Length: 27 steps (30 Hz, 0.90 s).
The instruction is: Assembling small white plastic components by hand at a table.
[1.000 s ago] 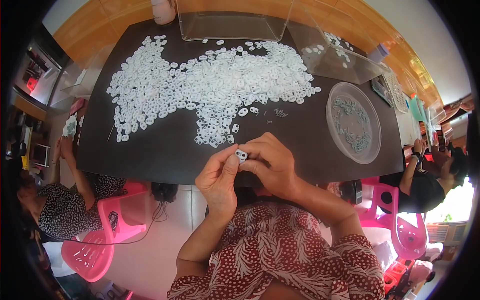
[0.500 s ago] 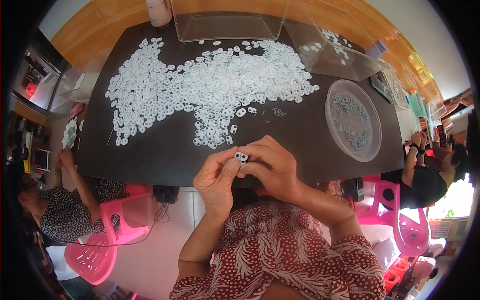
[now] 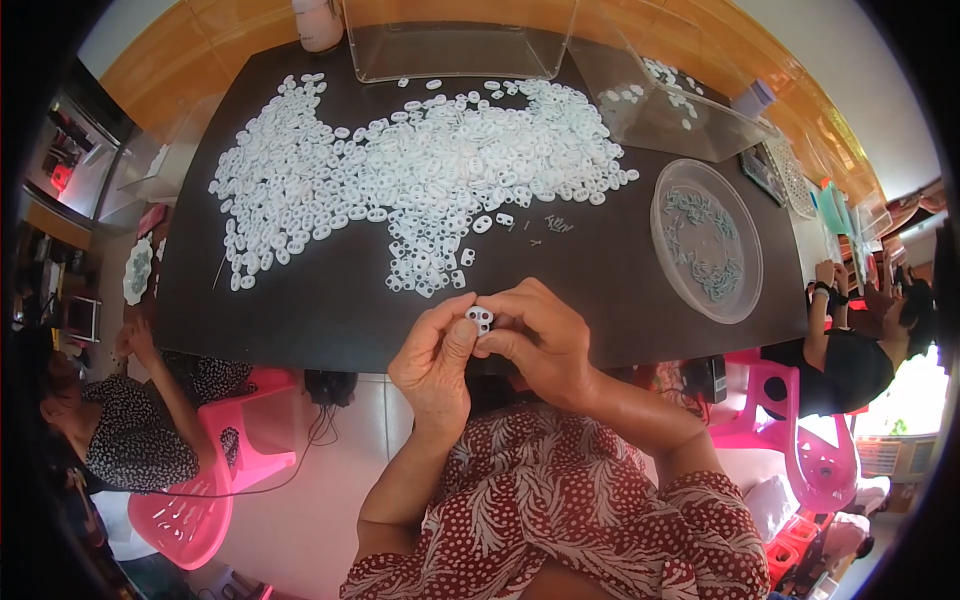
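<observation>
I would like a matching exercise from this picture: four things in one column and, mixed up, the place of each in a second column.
Things:
1. small white part
2. round clear dish
3. heap of white parts
4. pink chair

Places:
A. spread over the dark table
B. on the floor, person's left
C. between both hands' fingertips
D. table's right side

Pairs: 1-C, 2-D, 3-A, 4-B

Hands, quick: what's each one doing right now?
Left hand: closed, pinching the small white plastic piece.
Right hand: closed, fingertips on the same piece.
</observation>
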Each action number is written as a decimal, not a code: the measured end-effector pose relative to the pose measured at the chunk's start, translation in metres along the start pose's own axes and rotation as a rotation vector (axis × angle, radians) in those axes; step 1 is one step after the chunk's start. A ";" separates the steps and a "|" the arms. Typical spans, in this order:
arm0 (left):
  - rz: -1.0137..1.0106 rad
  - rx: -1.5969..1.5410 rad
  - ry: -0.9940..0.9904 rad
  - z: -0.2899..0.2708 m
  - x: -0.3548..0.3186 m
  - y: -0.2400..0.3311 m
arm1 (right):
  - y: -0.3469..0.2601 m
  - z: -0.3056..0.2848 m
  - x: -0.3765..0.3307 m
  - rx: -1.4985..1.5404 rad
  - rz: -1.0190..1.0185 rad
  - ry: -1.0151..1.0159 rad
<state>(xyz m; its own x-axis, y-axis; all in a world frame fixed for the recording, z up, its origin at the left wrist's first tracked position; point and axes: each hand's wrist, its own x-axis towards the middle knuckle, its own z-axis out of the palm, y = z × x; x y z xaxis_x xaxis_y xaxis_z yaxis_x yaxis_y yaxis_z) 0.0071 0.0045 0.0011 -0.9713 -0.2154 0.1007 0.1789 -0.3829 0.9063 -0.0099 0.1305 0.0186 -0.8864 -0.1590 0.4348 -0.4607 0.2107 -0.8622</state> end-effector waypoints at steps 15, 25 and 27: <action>0.163 0.070 -0.026 0.003 -0.008 -0.006 | 0.006 0.004 -0.002 -0.083 -0.246 0.079; 0.138 0.075 0.003 0.004 -0.008 -0.004 | -0.001 0.006 -0.008 -0.115 -0.162 0.064; 0.090 -0.025 -0.039 0.003 -0.009 -0.005 | 0.001 0.005 -0.007 -0.124 -0.184 0.101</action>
<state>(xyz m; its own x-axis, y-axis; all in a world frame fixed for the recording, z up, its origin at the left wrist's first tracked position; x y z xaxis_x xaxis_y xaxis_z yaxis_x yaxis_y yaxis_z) 0.0141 0.0112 -0.0035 -0.9563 -0.2150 0.1980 0.2695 -0.3859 0.8823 -0.0037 0.1267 0.0131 -0.7842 -0.1093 0.6109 -0.6113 0.3050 -0.7302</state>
